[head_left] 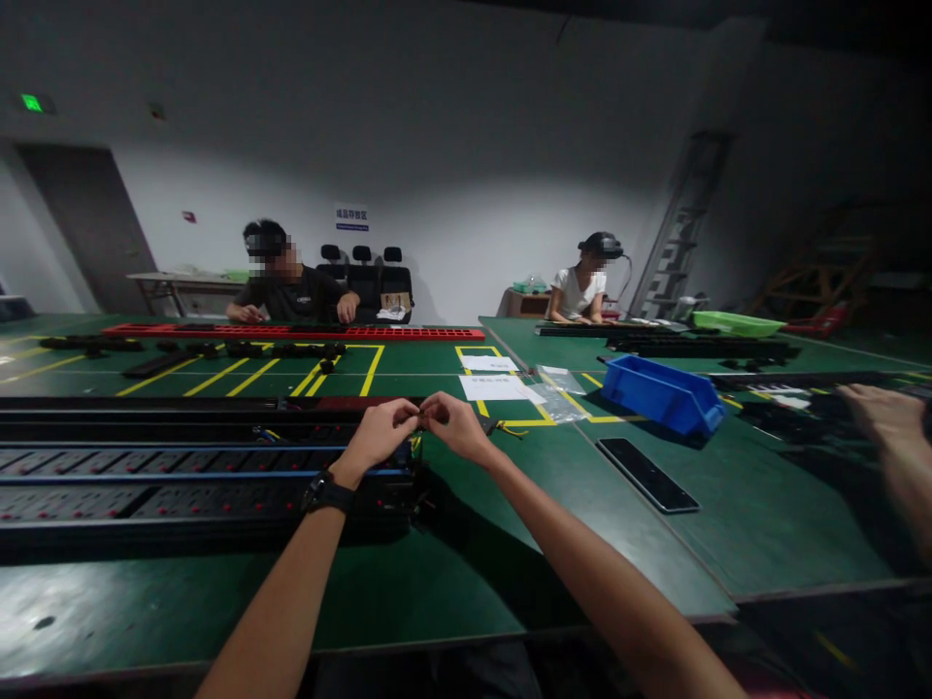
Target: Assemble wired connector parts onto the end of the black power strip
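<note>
My left hand [380, 431] and right hand [455, 425] are pinched nearly closed around a tiny piece [421, 416], above the black unit's [196, 503] right end; it stretches left, nearer my left.

Colours: green surface [167, 612], yellow tape lines [372, 371].
Black rail assembly [204, 462], red dots, blue strips [175, 478]; red frame [408, 333]; bin [659, 396] solid blue; tray [739, 324] bright green; phone [647, 475] black, pale rim; wristwatch [329, 493] black; paper sheets [496, 388] white.
</note>
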Demonstrator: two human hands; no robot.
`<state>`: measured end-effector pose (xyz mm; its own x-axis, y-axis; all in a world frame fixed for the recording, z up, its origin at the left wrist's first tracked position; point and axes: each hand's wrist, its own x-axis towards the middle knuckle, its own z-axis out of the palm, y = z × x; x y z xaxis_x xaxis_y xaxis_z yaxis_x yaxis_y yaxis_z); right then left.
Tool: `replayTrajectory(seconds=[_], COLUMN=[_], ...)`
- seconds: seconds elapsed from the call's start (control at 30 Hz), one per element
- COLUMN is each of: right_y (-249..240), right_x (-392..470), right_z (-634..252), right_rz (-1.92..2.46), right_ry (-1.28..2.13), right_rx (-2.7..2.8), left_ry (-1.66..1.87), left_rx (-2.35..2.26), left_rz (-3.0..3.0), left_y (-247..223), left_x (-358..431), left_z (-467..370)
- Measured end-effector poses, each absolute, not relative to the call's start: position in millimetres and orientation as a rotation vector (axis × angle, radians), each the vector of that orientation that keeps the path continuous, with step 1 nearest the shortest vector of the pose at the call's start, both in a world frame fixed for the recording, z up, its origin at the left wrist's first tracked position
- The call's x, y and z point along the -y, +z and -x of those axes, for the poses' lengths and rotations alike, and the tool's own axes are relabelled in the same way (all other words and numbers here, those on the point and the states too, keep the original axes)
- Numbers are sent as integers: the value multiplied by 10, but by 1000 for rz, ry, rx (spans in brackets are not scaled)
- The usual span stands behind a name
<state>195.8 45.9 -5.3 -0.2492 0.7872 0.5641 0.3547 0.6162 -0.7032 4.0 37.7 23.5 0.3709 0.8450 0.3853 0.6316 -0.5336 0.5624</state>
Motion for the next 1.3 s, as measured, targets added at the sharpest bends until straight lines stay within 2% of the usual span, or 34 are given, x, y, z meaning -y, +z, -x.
replayTrajectory(seconds=[0.13,0.4,0.7,1.03,1.3], right_y=[-243,-580,-647,-573,-502], right_x=[-564,-640,-629,-489,-407], right_z=[-1890,-1975,-1893,-1895,-1834], right_rz=[924,1254,1192,1276,1372], right_ry=[614,530,563,299,329], right_rx=[1728,1687,1843,2022,2072], left_ry=[882,419,340,297,287], left_rx=[-1382,-1952,-1918,-1939,-1871], left_rz=[-2343,-2405,-2415,-2378,-2441], left_y=[244,229,207,190,115], left_x=[-435,-414,-437,-463,-536], left_z=[-24,-85,-118,-108,-134])
